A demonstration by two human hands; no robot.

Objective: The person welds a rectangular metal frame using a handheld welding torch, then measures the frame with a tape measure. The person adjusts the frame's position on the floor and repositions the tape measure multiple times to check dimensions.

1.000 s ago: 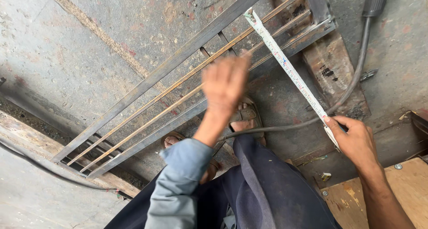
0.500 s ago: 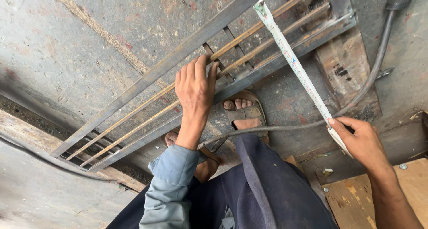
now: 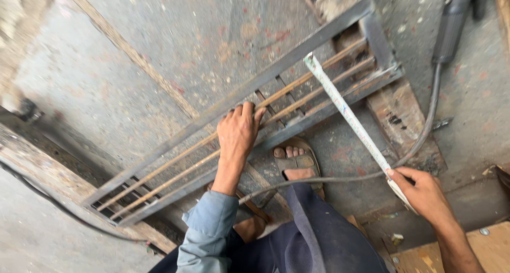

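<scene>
Down on the floor, the left hand (image 3: 237, 136) lies flat on the frame (image 3: 255, 116), grip open, pinning its rods steady. Meanwhile the right hand (image 3: 423, 194) pinches one end of the ruler (image 3: 348, 115), slanting it across the frame's far end.

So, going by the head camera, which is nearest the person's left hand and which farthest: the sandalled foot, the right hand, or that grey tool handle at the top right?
From the left hand, which rests on the metal frame:
1. Sandalled foot: just below and to its right, on the floor.
2. Right hand: lower right, holding the ruler.
3. Grey tool handle: far top right corner.
</scene>
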